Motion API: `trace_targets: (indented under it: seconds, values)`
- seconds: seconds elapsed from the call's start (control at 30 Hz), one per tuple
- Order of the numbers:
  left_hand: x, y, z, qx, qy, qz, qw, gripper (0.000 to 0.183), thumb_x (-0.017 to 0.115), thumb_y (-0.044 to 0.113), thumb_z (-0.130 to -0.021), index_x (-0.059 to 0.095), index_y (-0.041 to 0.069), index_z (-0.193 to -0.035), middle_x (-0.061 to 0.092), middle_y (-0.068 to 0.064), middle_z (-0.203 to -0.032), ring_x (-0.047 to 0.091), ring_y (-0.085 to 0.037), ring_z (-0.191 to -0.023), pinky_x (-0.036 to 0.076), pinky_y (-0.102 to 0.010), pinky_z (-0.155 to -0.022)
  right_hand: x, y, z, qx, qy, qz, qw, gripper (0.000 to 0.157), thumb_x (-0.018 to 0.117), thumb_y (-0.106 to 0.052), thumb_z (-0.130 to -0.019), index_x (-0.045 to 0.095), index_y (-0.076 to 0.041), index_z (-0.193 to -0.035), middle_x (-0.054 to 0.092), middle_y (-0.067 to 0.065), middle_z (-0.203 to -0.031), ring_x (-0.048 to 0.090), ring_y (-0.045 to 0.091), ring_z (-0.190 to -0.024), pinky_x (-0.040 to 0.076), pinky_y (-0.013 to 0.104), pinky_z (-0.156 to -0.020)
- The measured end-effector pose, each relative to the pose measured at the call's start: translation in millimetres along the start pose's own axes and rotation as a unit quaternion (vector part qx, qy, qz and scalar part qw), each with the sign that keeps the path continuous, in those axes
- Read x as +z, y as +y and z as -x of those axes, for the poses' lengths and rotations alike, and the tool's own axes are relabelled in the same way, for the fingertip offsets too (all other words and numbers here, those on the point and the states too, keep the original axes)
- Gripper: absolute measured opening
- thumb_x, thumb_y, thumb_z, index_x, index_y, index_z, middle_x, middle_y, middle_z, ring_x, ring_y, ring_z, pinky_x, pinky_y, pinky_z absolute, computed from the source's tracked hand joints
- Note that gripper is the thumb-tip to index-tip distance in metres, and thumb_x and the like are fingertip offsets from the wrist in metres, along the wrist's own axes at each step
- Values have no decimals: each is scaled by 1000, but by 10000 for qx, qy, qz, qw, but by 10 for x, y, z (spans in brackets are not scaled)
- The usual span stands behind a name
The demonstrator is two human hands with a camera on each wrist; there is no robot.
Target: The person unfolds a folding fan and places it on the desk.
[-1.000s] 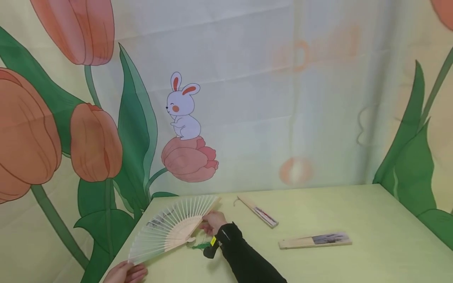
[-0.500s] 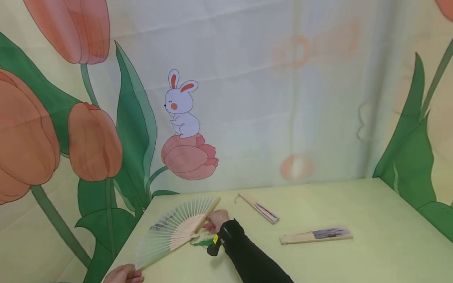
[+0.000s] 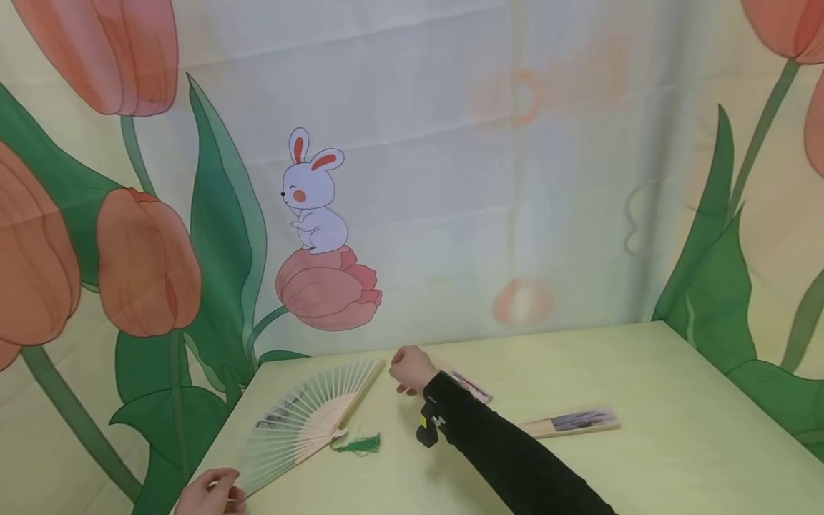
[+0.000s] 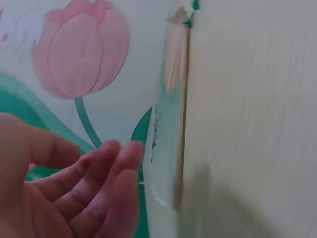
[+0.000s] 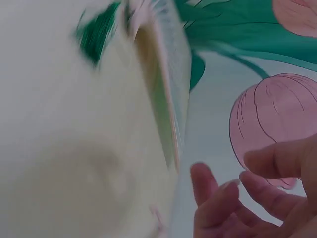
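A spread folding fan (image 3: 312,418), pale green with dark brushwork and light wooden ribs, lies at the table's left. Its green tassel (image 3: 360,445) rests by the pivot. My left hand (image 3: 211,492) is at the fan's lower left corner; in the left wrist view that hand's loosely bent fingers (image 4: 106,163) appear apart from the fan (image 4: 171,119). Beyond the fan's right edge, my right hand (image 3: 412,370) hovers over the table holding nothing. Its fingers (image 5: 215,206) are loosely bent in the right wrist view, where the fan and tassel (image 5: 98,33) look blurred.
A folded fan (image 3: 473,386) with a reddish pattern lies partly hidden behind the right sleeve. Farther right lies another folded fan (image 3: 582,420) with a grey-purple print, its left end covered by the sleeve. A tulip-and-rabbit cloth (image 3: 438,214) hangs behind the table (image 3: 650,372).
My right hand has let go of the spread fan's right edge and moved up and right. The left hand's fingers have loosened at the lower corner. The fan stays spread.
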State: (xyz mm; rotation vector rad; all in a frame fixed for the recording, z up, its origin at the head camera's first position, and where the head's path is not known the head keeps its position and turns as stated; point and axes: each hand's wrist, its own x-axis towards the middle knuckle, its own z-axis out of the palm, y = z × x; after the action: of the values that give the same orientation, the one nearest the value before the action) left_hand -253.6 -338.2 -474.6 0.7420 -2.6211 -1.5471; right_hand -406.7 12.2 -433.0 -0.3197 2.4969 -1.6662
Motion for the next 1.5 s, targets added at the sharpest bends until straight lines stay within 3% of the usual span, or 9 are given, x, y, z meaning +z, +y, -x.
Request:
trace_targets:
  seconds: [0.07,0.23,0.47,0.63,0.77,0.9,1.07,1.17,1.5]
  values:
    - [74,152,40,243,89,-300,9992,35,42,16,-103,48,-13,-122,62,-11,-78,63,-23,-66,52,-41,-60,-179,-50,28,-305,114,1061,9938,13,60,-9,-91,58,-1,-101,59,8,-84,58,22,-58,41,28,-44]
    - [291,521,95,1054,376,-1237,9860,32,44,18,-99,58,-6,-116,65,-6,-79,65,-21,-68,47,-37,-56,-559,-26,89,-443,417,2860,9563,16,63,-21,-91,60,-7,-97,60,5,-93,55,21,-73,46,38,-61]
    - [693,928,58,2206,918,-1986,9505,26,50,19,-95,65,1,-106,65,-8,-86,59,-24,-72,45,-41,-57,-905,188,140,-109,631,3675,9278,23,65,-28,-91,63,-9,-104,63,5,-96,61,29,-90,45,56,-82]
    - [1034,1153,23,2880,611,-2003,9345,23,50,16,-96,67,3,-103,65,-6,-83,59,-22,-67,46,-42,-61,-1044,369,182,131,550,4005,9146,29,69,-38,-89,63,-11,-99,62,3,-89,60,29,-86,41,60,-87]
    - [1342,1281,-23,3125,332,-2002,9280,21,51,15,-98,67,4,-104,62,-2,-77,51,-17,-57,42,-36,-55,-1099,533,197,225,522,4260,9029,34,70,-44,-87,63,-13,-96,62,1,-84,61,29,-84,40,61,-88]
    - [1680,1399,-99,3555,264,-2266,9064,15,55,13,-96,68,6,-97,60,0,-72,48,-15,-56,40,-33,-51,-1130,621,244,269,411,4310,9010,36,71,-47,-85,63,-13,-94,61,0,-82,61,25,-80,46,55,-80]
    - [2057,1524,-172,4476,173,-2837,8479,6,60,9,-91,64,9,-86,58,0,-70,47,-13,-55,40,-33,-51,-1127,663,318,181,322,4093,9116,35,74,-43,-84,61,-11,-84,58,0,-74,54,20,-65,47,43,-62]
    - [2242,1583,-216,4748,143,-3069,8247,12,62,8,-89,57,12,-79,53,2,-67,44,-13,-55,38,-32,-50,-1079,705,317,94,248,4042,9143,35,74,-43,-84,59,-11,-83,55,-1,-73,51,18,-63,45,40,-59]
    - [2824,1833,-233,4896,17,-3606,7939,8,68,4,-83,62,8,-86,61,-5,-80,62,-25,-74,51,-41,-57,-945,762,404,259,349,4053,9132,36,77,-40,-80,54,-11,-77,49,-1,-66,46,18,-59,37,35,-52]
